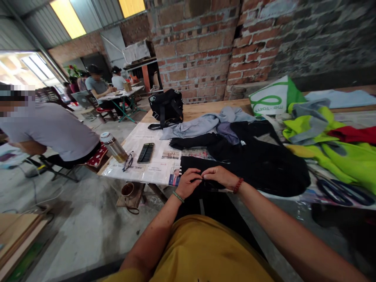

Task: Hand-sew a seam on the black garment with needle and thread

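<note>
At the table's near edge, my left hand (189,183) and my right hand (221,177) meet with their fingertips pinched together. Between and under them lies the edge of a black garment (264,168), gripped by both hands. Anything smaller in the fingertips is too small to make out. The garment spreads to the right over the table, with a dark sleeve (194,142) reaching left. Beyond it is a crumpled grey cloth (199,124).
Newspaper under clear plastic covers the table (155,133). On it are a phone (146,152), glasses (128,161), a flask (114,147) and a black bag (167,106). Large scissors (342,191) and yellow-green clothes (349,152) lie right. A seated person (55,129) is at left.
</note>
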